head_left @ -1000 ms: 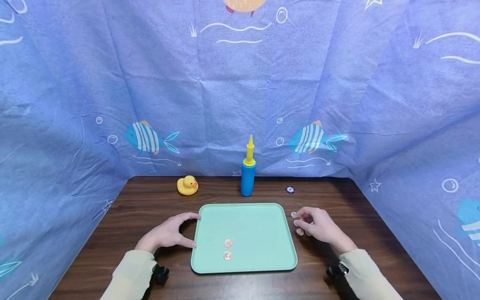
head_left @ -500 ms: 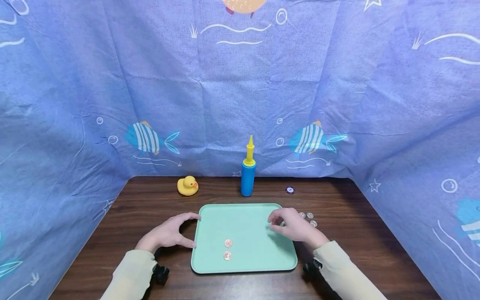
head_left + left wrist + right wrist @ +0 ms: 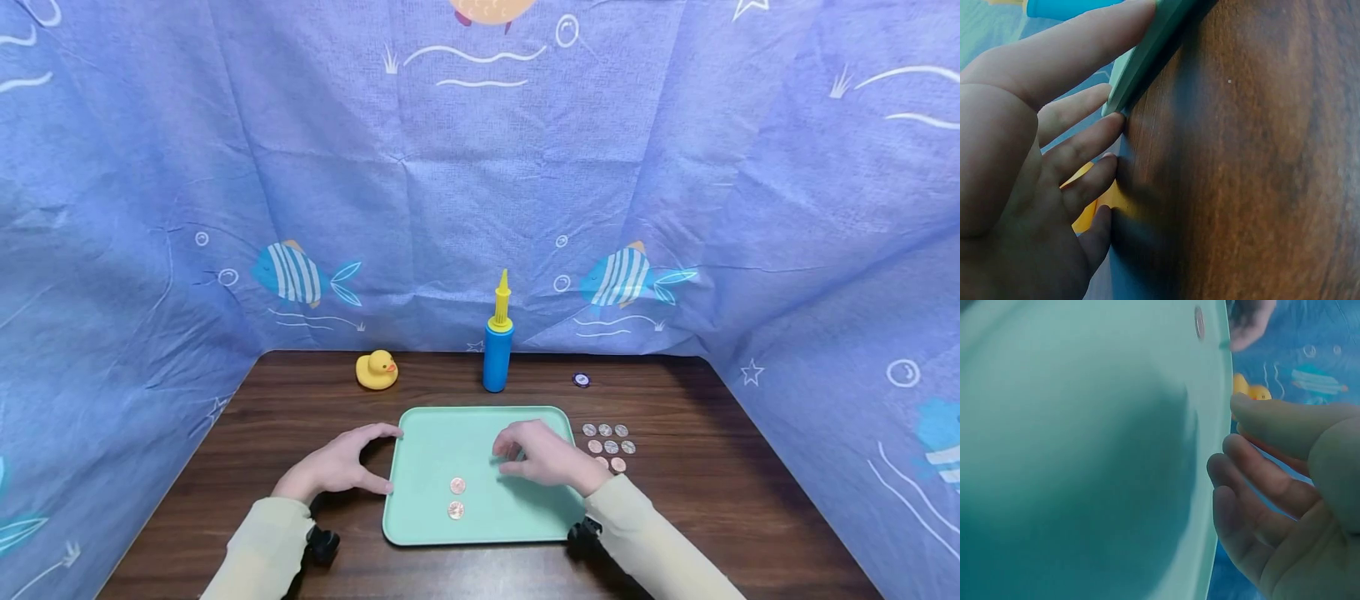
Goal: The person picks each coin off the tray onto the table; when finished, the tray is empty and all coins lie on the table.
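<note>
A mint-green tray lies on the dark wooden table. Two copper coins lie on its left half. My left hand rests against the tray's left edge, thumb and index finger touching the rim, the other fingers relaxed on the wood. My right hand hovers over the tray's middle, fingers curled. In the right wrist view a thin copper coin shows pinched between thumb and fingers, above the tray's floor.
Several coins lie in rows on the table right of the tray. At the back stand a yellow rubber duck, a blue and yellow pump and a small dark disc. Blue fish-print cloth walls the table in.
My right hand has left the coins beside the tray and moved left over the tray's middle. The left hand has stayed on the tray's edge.
</note>
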Available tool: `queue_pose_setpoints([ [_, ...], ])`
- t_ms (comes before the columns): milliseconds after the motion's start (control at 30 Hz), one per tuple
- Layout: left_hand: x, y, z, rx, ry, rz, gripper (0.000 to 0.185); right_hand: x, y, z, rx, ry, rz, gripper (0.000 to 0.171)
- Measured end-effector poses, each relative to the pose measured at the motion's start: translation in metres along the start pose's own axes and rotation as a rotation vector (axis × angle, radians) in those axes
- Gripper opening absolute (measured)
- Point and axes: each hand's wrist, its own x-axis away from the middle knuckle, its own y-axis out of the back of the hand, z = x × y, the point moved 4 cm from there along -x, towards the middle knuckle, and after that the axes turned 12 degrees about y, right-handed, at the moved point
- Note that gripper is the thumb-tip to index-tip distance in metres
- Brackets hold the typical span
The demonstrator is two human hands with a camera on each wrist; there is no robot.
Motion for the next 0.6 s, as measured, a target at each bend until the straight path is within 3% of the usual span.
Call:
queue_pose_setpoints([
  [200,0.0,0.001,-0.001,0.002,-0.009,0.0,0.084,-0.021,-0.017,0.012,-0.005,0.005,0.095,0.018],
  [433,0.0,0.001,-0.001,-0.007,-0.009,0.0,0.083,-0.043,-0.031,0.027,0.002,0.094,0.152,0.016],
  [600,0.0,0.001,-0.002,-0.009,-0.018,-0.004,0.083,-0.051,-0.039,0.029,-0.011,0.1,0.189,0.013],
])
